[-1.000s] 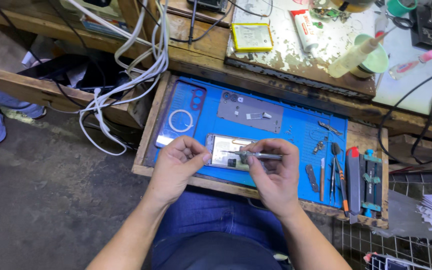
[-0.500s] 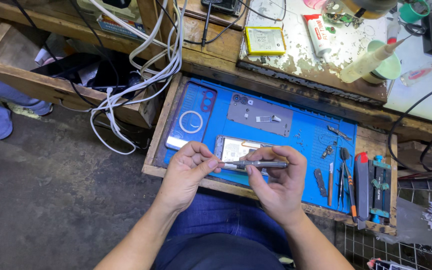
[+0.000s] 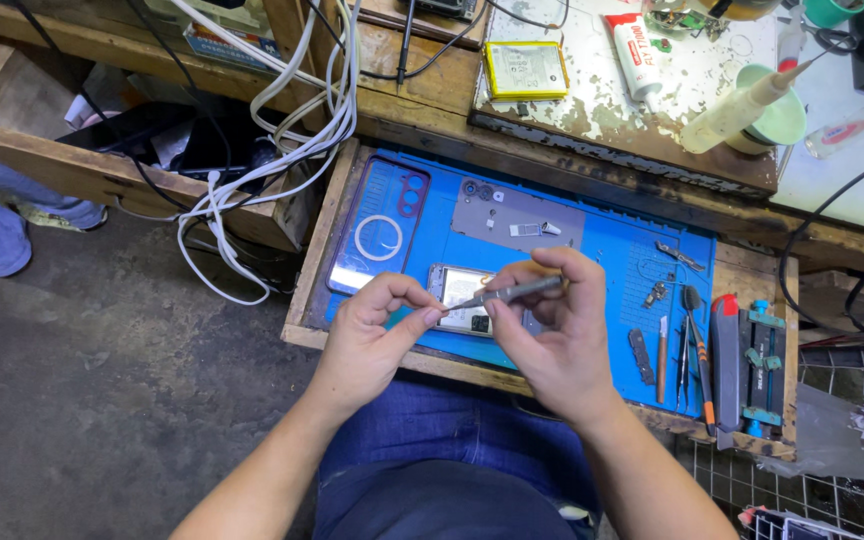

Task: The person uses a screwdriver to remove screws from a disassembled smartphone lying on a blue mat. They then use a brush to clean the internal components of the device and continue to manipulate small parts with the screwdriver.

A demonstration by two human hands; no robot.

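An opened phone body (image 3: 464,297) lies on a blue work mat (image 3: 612,260) in a pulled-out wooden drawer. My right hand (image 3: 552,335) holds a slim grey screwdriver (image 3: 512,292) just above the phone, tip pointing left. My left hand (image 3: 372,335) is beside it with thumb and forefinger pinched together at the screwdriver's tip; anything between them is too small to see. A phone back cover (image 3: 382,235) with a white ring lies at the mat's left, and a grey plate (image 3: 517,215) with small parts lies behind the phone.
Hand tools (image 3: 687,340), a red-handled cutter (image 3: 724,345) and a blue clamp jig (image 3: 760,365) lie at the drawer's right. White cables (image 3: 272,150) hang at the left. On the bench behind are a yellow-edged battery (image 3: 525,68), a tube (image 3: 637,55) and a glue syringe (image 3: 742,105).
Both hands have lifted slightly off the phone. My left fingers moved from the phone's edge to the screwdriver's tip. The view has shifted a little.
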